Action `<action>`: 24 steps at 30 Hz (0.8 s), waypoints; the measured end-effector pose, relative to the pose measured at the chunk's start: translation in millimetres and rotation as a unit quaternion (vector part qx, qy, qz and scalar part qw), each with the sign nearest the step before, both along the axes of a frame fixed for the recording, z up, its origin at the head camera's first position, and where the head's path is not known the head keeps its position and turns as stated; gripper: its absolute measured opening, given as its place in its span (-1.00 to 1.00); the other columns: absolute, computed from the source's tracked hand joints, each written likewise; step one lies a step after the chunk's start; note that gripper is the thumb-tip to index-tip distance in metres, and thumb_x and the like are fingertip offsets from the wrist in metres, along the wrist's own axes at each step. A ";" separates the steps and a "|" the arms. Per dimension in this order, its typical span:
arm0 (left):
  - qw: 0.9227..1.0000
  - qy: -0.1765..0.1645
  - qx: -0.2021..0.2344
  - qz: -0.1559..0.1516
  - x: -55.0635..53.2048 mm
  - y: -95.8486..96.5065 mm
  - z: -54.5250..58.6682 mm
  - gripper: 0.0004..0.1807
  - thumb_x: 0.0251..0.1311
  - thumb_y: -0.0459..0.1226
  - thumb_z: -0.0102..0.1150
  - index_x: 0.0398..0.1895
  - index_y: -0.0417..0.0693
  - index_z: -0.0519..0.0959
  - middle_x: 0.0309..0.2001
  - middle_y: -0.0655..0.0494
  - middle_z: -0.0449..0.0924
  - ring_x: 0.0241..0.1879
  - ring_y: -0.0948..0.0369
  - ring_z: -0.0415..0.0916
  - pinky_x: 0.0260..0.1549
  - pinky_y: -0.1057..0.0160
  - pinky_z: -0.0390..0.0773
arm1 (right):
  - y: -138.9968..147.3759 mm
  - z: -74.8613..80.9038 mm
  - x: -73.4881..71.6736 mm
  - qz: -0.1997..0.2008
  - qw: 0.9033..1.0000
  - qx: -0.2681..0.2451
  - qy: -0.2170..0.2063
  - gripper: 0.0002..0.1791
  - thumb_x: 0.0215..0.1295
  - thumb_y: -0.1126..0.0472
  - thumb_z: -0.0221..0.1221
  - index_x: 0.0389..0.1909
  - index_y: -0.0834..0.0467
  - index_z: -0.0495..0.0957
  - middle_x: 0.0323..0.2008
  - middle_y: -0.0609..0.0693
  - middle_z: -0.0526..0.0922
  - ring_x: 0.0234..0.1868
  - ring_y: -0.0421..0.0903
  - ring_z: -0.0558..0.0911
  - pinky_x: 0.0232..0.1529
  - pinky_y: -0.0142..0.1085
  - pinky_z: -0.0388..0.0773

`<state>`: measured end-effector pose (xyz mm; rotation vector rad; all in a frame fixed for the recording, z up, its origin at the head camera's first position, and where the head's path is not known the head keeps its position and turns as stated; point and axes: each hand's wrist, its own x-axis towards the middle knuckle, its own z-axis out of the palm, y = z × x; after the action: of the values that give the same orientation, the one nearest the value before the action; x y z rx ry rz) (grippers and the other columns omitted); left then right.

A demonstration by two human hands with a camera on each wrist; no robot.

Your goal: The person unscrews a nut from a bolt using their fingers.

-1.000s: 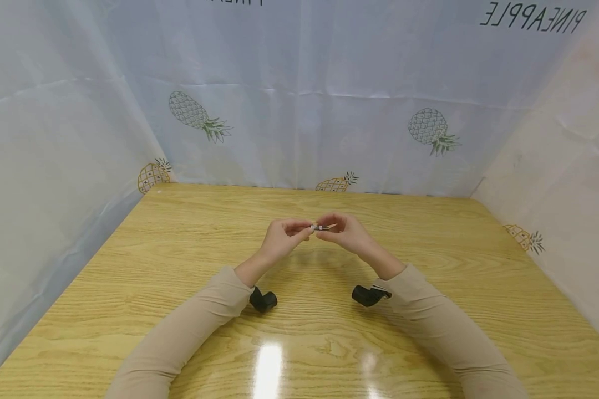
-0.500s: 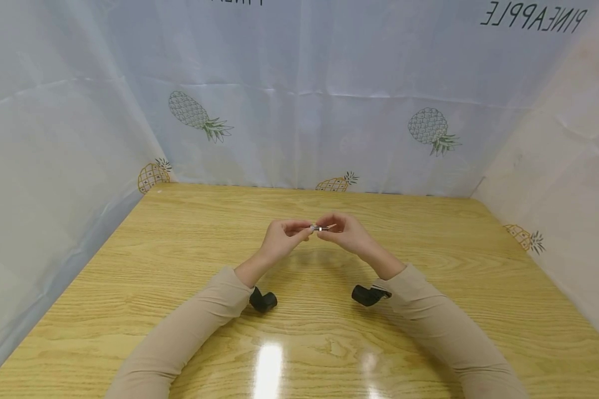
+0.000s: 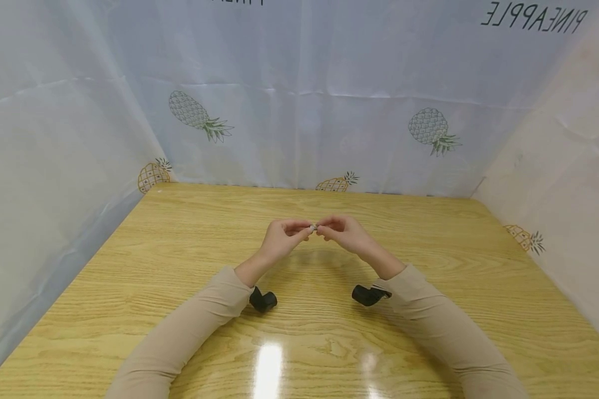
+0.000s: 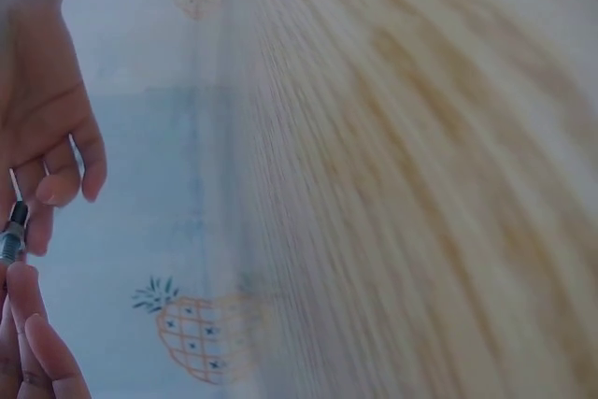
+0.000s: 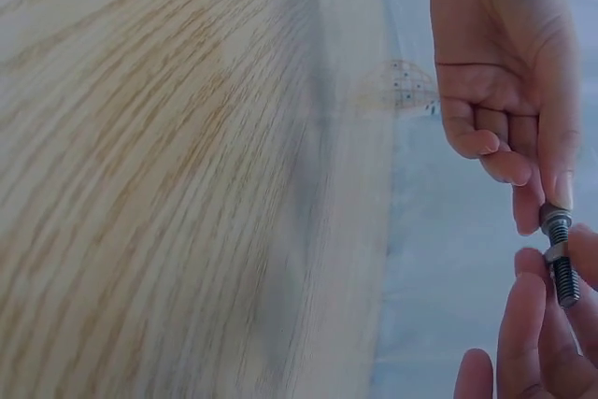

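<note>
Dark grey metal is the bolt (image 5: 559, 228), which is held between two bare hands above the table. Its place is about midway between the left and right edges of the table (image 3: 179, 238), and in the head view it appears close to the far edge. The left hand (image 3: 281, 237) pinches the bolt at its head end, with thumb and fingertips meeting there. The right hand (image 3: 348, 233) has thumb and fingers closed on the nut (image 5: 556, 252), which sits around the thread, partly along the shaft. The right wrist view shows this best: a short piece of thread is visible between the bolt head and the nut, and the threaded end comes out beyond the nut. Fingers cover a part of the nut, so its full outline I cannot tell. The tips of the two hands are near each other, and both palms are turned inward.

The person wears beige sleeves, the left sleeve (image 3: 194, 316) and the right sleeve (image 3: 444, 327), each reaching in over the table from the near side. A black device (image 3: 263, 300) shows beside the left cuff, and another black piece (image 3: 369, 295) beside the right cuff. The table has a yellow wood grain. Behind its far edge hangs a pale cloth (image 3: 299, 127), printed with pineapples, and with mirrored lettering (image 3: 534, 18) toward the upper right.
</note>
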<state>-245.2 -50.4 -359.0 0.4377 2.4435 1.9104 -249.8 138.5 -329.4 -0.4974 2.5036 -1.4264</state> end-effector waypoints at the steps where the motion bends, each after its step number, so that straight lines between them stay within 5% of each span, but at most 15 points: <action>1: 1.000 0.001 0.001 -0.001 0.1 0.0 -0.1 -0.73 0.20 -0.22 0.19 -0.08 -0.14 0.65 -0.13 -0.12 0.68 -0.31 0.23 0.64 -0.31 0.37 0.56 | -0.2 -0.1 0.1 -0.002 1.000 0.000 0.007 -0.66 0.35 0.16 0.08 0.04 0.27 0.48 0.00 0.24 0.59 0.01 0.19 0.56 0.05 0.00 0.50; 6: 1.000 0.002 0.004 -0.001 -0.2 -0.2 -1.1 -0.69 0.20 -0.20 0.19 -0.06 -0.17 0.63 -0.12 -0.15 0.68 -0.27 0.14 0.65 -0.29 0.36 0.56 | -0.4 0.6 0.6 -0.012 1.000 0.008 0.020 -0.62 0.29 0.13 0.16 0.06 0.22 0.47 0.04 0.19 0.55 -0.01 0.08 0.57 0.01 -0.07 0.54; 13: 1.000 -0.003 -0.007 -0.004 3.0 0.2 3.9 -0.67 0.23 -0.21 0.16 -0.01 -0.21 0.60 -0.08 -0.19 0.65 -0.17 0.01 0.64 -0.29 0.36 0.55 | 0.1 1.1 -1.0 -0.002 1.000 -0.004 -0.010 -0.59 0.40 0.06 0.01 0.05 0.28 0.50 -0.04 0.26 0.62 0.02 0.23 0.55 0.10 0.04 0.47; 24: 1.000 -0.006 0.003 0.001 -0.2 -1.0 -0.6 -0.72 0.20 -0.19 0.20 -0.07 -0.12 0.65 -0.14 -0.11 0.69 -0.27 0.17 0.65 -0.28 0.35 0.56 | -1.0 -0.9 -1.3 -0.020 1.000 0.006 -0.004 -0.60 0.27 0.12 0.17 0.08 0.19 0.46 0.07 0.19 0.53 0.02 0.06 0.57 0.06 0.00 0.50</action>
<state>-245.4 -51.4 -359.6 0.4234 2.4307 1.9166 -251.1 137.5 -330.3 -0.4423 2.5279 -1.4243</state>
